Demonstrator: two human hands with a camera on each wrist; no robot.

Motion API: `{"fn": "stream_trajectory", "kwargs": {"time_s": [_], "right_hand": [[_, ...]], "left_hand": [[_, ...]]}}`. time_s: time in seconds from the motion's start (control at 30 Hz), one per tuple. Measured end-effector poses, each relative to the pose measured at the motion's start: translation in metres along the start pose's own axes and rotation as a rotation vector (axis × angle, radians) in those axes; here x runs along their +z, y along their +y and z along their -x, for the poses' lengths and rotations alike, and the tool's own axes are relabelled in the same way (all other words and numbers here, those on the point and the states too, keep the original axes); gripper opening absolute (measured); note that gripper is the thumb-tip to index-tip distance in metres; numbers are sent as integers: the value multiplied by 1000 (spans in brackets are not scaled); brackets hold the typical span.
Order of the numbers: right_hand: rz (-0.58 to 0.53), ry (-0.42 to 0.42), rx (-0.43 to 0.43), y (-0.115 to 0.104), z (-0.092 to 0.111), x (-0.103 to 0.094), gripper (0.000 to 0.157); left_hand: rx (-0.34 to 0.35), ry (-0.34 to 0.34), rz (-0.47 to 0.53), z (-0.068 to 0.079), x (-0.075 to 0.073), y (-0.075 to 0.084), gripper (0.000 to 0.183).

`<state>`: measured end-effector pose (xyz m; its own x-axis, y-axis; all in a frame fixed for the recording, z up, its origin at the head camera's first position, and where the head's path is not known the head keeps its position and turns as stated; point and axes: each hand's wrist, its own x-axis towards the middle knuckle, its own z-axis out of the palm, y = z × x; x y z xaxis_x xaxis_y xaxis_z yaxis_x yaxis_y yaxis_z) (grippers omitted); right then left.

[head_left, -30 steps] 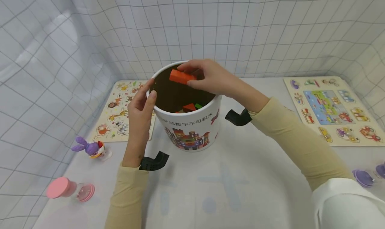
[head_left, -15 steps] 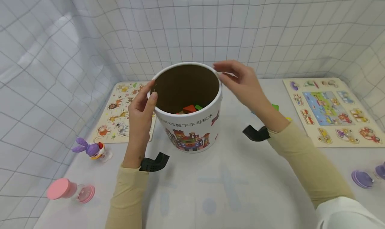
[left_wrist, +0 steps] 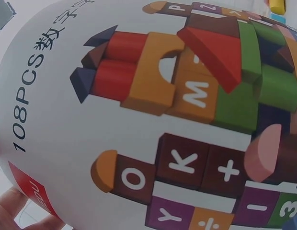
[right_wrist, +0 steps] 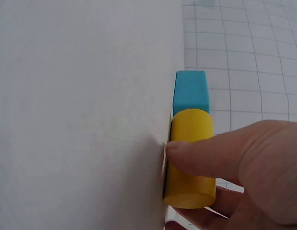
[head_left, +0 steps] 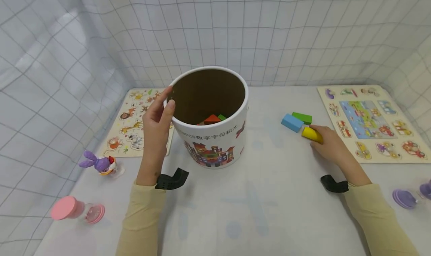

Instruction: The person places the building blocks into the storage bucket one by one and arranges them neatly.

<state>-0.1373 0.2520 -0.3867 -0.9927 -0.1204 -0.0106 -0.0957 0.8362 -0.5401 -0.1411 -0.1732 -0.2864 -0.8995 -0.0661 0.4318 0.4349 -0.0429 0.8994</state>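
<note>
A white bucket [head_left: 215, 130] printed with coloured blocks stands upright on the table. Its left rim is held by my left hand [head_left: 156, 125], thumb and fingers at the edge. Inside the bucket lie a red block [head_left: 212, 119] and a green block [head_left: 222, 117], with more partly hidden by the wall. Off to the right, my right hand [head_left: 328, 145] pinches a yellow cylinder block [right_wrist: 190, 187] lying on the table. Just beyond it are a blue block [head_left: 292, 122] and a green block [head_left: 302, 118]. The left wrist view is mostly filled by the bucket's printed side.
A wooden animal puzzle board [head_left: 131, 117] lies behind the left arm, a vehicle puzzle board [head_left: 373, 125] at the right. Along the left edge are a purple rabbit toy [head_left: 101, 164] and a pink-lidded container [head_left: 67, 208]. Purple lids [head_left: 404, 199] lie at the far right.
My right hand has let the orange block go into the bucket, moved right and down to the table, and taken hold of the yellow cylinder block. The left hand has stayed on the rim.
</note>
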Motion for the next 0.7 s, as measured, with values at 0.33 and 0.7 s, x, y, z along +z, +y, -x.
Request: {"fn": "stream_trajectory", "kwargs": {"time_s": [0.33, 0.7], "right_hand": [[31, -3, 1, 3, 1, 1, 43], [-151, -75, -49, -16, 5, -14, 42]], "left_hand": [[-13, -5, -1, -1, -1, 0, 42], [-22, 5, -29, 0, -1, 0, 41]]}}
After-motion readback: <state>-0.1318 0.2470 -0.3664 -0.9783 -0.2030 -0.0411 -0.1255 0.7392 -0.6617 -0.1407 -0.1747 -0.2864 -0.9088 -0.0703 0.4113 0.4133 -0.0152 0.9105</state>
